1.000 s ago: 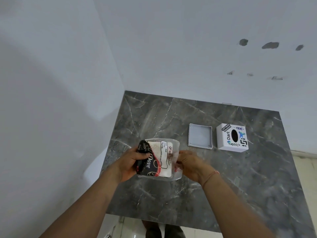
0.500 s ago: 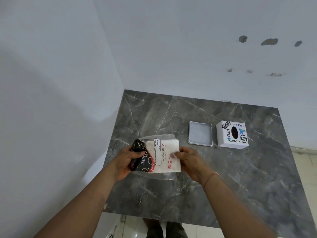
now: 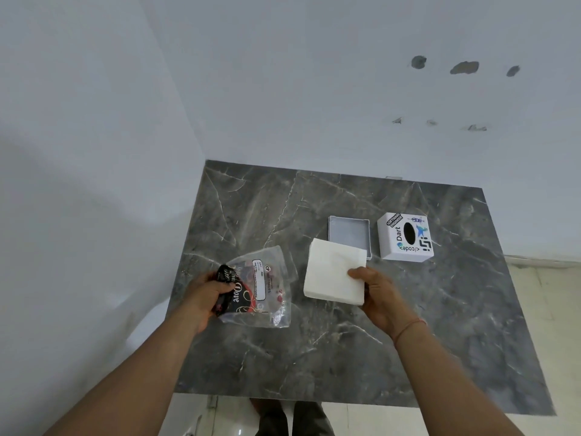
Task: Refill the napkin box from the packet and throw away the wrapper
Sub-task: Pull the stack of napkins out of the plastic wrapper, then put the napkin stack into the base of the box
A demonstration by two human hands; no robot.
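The right hand [image 3: 379, 294] pinches the white square napkin stack [image 3: 334, 272] by its corner, just short of the shallow grey box tray [image 3: 349, 234], ready to drop in; the left hand [image 3: 209, 292] clamps the emptied clear printed wrapper [image 3: 261, 291] aside for binning.

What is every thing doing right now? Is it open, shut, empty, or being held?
Napkin stack: out of the wrapper, held by the right hand.
Wrapper: empty, open, held by the left hand.
Box tray: open, empty, on the table.
Box cover: off the tray, standing beside it.
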